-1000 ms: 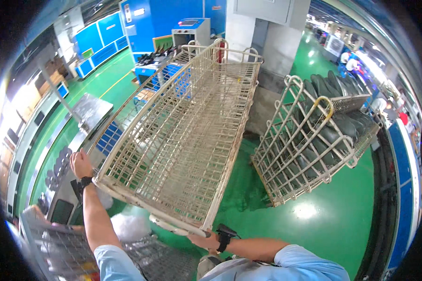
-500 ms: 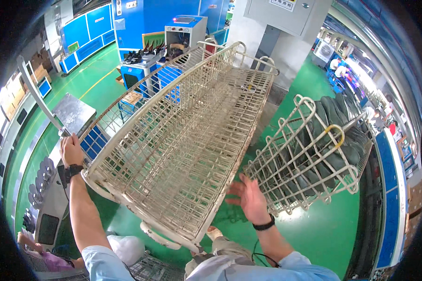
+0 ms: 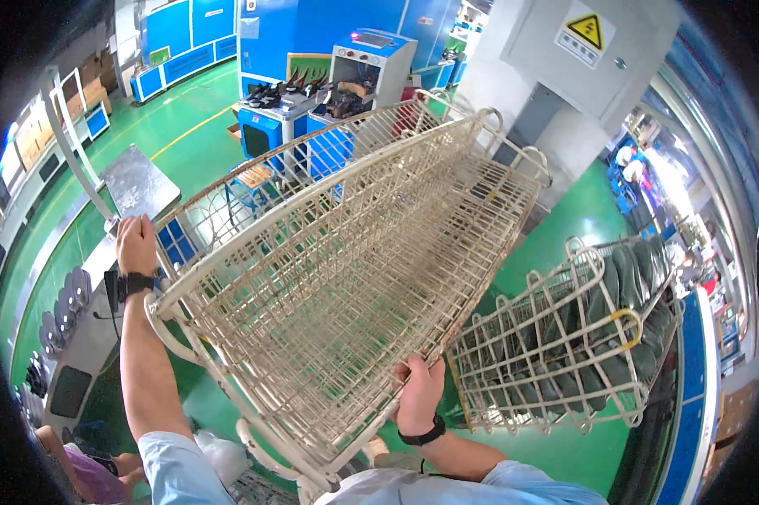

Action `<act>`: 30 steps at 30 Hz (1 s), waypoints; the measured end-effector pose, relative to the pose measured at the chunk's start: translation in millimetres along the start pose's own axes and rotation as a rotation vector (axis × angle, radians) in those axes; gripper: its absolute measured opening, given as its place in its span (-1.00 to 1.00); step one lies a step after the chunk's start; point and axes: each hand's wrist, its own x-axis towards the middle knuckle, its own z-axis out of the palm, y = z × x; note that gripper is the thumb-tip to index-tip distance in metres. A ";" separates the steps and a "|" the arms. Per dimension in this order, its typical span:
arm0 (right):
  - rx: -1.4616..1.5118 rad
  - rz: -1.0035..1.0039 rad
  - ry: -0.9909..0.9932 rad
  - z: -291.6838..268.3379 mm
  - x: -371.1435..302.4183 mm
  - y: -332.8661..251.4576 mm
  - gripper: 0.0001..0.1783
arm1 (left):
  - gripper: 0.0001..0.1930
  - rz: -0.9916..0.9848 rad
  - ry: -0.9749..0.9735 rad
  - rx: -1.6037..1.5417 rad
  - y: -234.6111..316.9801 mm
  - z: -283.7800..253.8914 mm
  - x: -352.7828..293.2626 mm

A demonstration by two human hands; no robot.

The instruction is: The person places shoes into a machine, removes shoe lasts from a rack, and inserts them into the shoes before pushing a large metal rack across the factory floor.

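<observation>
A long, cream-coloured wire rack [image 3: 371, 244], rust-marked and divided lengthwise by a mesh panel, stretches away in front of me with no goods on its wires. My left hand [image 3: 135, 246] is closed at the rack's outer left rail, its fingertips mostly hidden. On the opposite side my right hand [image 3: 420, 394] wraps round the right edge wires, near the front end. Just right of that hand stands a second wire rack [image 3: 556, 341], loaded with several dark green, sole-shaped pieces [image 3: 628, 278].
A metal-topped stand [image 3: 140, 185] is beyond my left hand. Dark shoe-shaped pieces [image 3: 64, 311] line the left conveyor. Blue machines [image 3: 270, 135] and a grey electrical cabinet [image 3: 594, 63] stand at the back. Another person's arm [image 3: 55, 459] shows at lower left; a white bag [image 3: 224, 454] lies near my feet.
My right hand was open and apart from the rack; now it has closed on the right edge. The whole view has shifted, and both racks appear farther right and lower.
</observation>
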 end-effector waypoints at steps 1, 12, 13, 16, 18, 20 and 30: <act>0.026 0.019 -0.001 4.9 -1.1 6.9 -0.84 | -0.66 -0.007 -0.019 -0.003 -4.0 5.7 5.3; 0.124 -0.157 0.004 80.0 -13.4 35.9 -0.85 | -0.64 0.040 0.087 -0.227 -48.0 75.3 59.7; 0.157 -0.171 0.055 80.8 -13.5 42.0 -0.85 | -0.65 0.035 0.067 -0.225 -52.3 77.9 59.5; 0.112 -0.177 0.093 81.6 -6.6 46.9 -0.84 | -0.69 0.138 0.026 -0.233 -68.4 94.4 55.4; 0.086 -0.165 0.055 82.5 -6.6 46.2 -0.86 | -0.70 0.163 0.103 -0.270 -65.0 96.0 50.9; 0.129 -0.141 0.050 84.0 -10.4 44.4 -0.83 | -0.70 0.150 -0.016 -0.251 -67.0 89.1 56.3; -0.540 -0.458 0.157 -80.9 -28.6 49.2 -0.54 | -0.68 0.330 -0.045 -0.180 -103.1 116.8 58.1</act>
